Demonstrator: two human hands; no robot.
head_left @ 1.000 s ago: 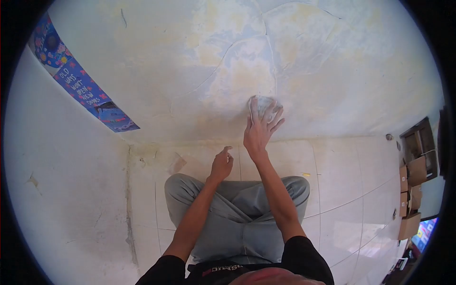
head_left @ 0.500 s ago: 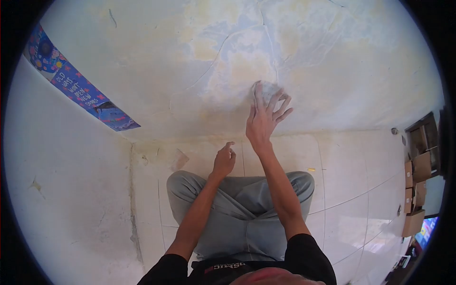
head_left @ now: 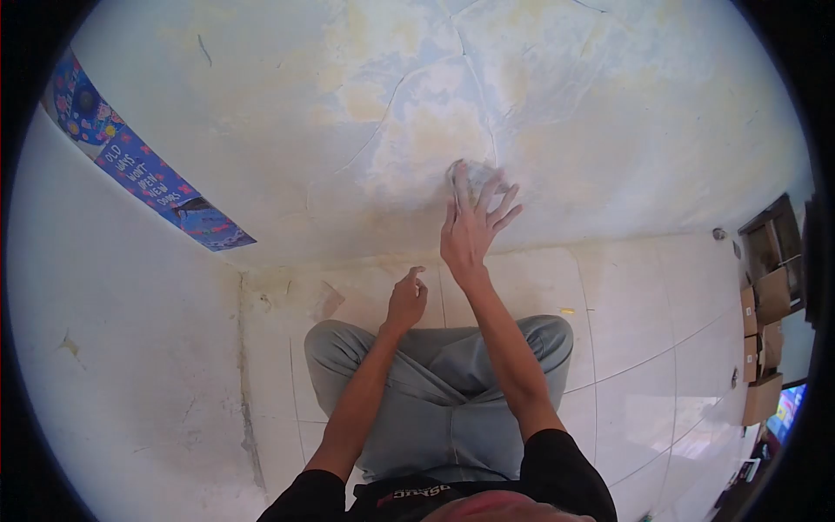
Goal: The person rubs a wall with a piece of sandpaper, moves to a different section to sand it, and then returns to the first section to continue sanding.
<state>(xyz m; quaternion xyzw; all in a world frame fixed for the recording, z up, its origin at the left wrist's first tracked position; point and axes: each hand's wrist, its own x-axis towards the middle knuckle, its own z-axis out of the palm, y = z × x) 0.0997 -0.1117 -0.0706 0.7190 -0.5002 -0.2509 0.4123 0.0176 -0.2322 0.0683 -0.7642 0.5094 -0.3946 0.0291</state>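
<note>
My right hand (head_left: 470, 230) is pressed against the pale wall (head_left: 557, 148), its dusty fingers spread over a thin greyish sheet of sandpaper (head_left: 484, 174). The sheet lies between the fingers and the wall, partly covered by them. Patches of white, yellow and bluish-grey mark the plaster, and thin cracks run down to just above the hand. Lower and to the left, my left hand (head_left: 407, 300) hovers in front of my crossed legs, loosely curled, with the index finger and thumb apart. Nothing shows in it.
A brownish torn piece (head_left: 331, 301) lies on the tiled floor (head_left: 631, 348) near the wall's foot. Beyond my right knee is a small yellow scrap (head_left: 568, 311). A blue poster strip (head_left: 148, 170) hangs by the left corner. Cardboard boxes (head_left: 762, 396) are stacked at the far right.
My right hand and the sandpaper have shifted slightly down and left in view. The camera view has tilted a little. My left hand has hardly moved.
</note>
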